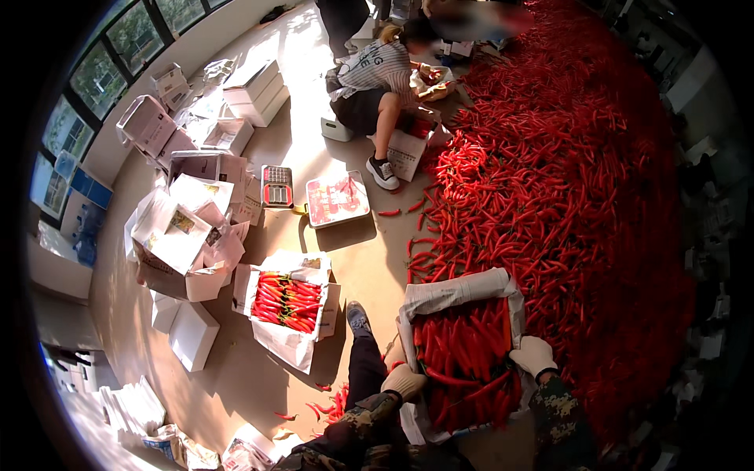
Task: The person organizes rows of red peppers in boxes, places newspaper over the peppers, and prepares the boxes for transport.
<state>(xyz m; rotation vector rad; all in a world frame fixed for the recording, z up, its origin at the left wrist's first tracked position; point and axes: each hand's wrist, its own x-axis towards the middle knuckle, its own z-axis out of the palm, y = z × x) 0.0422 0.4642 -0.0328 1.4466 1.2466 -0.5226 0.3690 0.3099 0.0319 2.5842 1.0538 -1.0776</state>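
A paper-lined box (pixel 512 292) of red chili peppers (pixel 465 345) is in front of me. The peppers lie lengthwise in the upper part and more loosely near me. My left hand (pixel 404 382), in a cream work glove, closes on the box's left side. At the right side, my right hand (pixel 534 355), gloved alike, grips the rim, its fingertips partly hidden by the paper. Right beside the box spreads a large heap of loose red chili peppers (pixel 542 196).
Another lined box of chili peppers (pixel 287 302) stands left of my foot. Beyond it are a scale (pixel 338 198) and its keypad display (pixel 276 186). Empty cartons (pixel 184 228) pile up by the windows. A seated person (pixel 377 74) works at another box ahead.
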